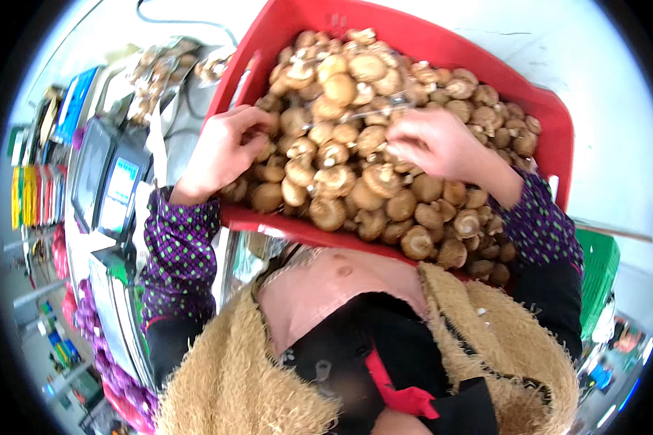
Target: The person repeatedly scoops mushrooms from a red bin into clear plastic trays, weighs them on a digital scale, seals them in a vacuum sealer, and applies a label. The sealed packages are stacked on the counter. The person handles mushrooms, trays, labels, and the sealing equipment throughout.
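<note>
A red crate [562, 145] full of brown mushrooms [334, 181] stands in front of me. Over the far part of the heap, shiny streaks look like clear plastic film [377, 110], with mushrooms beneath. My left hand [233, 145] is at the crate's left side, fingers curled in against the mushrooms. Above the middle of the heap, my right hand [435, 143] has its fingertips pressed together close to the film's edge. Whatever either hand grips is hidden by the fingers or blurred.
To the left are a scale with a lit display [120, 190] and clear bags of mushrooms [163, 72]. Purple net bags [98, 341] lie lower left. A green crate [598, 279] stands at the right, near a thin rod [613, 230]. White surface surrounds the red crate.
</note>
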The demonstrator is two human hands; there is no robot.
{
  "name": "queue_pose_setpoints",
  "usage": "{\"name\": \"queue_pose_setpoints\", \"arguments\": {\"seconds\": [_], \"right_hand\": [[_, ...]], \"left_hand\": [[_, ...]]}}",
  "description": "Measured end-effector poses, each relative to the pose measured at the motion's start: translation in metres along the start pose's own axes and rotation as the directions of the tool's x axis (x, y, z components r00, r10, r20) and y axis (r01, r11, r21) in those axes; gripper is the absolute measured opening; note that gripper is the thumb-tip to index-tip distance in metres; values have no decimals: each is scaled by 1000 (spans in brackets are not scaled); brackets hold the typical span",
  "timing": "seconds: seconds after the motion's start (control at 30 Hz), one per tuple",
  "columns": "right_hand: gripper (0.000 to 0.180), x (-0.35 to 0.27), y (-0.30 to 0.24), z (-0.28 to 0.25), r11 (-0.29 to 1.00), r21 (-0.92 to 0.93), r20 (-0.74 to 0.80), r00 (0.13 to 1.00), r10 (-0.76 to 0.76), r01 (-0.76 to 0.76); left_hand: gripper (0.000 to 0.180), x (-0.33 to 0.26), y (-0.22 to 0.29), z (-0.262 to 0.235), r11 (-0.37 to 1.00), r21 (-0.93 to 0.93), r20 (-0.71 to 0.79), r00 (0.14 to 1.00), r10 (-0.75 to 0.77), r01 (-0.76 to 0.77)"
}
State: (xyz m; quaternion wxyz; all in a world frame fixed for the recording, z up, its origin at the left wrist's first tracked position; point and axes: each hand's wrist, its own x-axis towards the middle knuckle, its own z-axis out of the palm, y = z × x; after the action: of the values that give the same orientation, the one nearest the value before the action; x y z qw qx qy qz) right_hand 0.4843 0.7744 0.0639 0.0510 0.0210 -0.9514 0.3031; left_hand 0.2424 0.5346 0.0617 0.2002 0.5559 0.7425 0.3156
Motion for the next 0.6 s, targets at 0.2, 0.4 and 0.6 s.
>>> {"name": "queue_pose_setpoints", "arguments": {"seconds": [0.2,0.4,0.6], "right_hand": [[30,-30,-11,11,995,-84,76,995,62,-56],[27,-27,-7,13,991,-135,45,999,25,-19],[27,40,-50,29,984,-104,-63,986,-153,146]], "left_hand": [[43,-18,-9,-17,982,117,248,961,119,-151],[53,-26,-1,-10,935,277,417,904,92,-223],[49,-33,10,19,873,480,286,956,-58,-90]]}}
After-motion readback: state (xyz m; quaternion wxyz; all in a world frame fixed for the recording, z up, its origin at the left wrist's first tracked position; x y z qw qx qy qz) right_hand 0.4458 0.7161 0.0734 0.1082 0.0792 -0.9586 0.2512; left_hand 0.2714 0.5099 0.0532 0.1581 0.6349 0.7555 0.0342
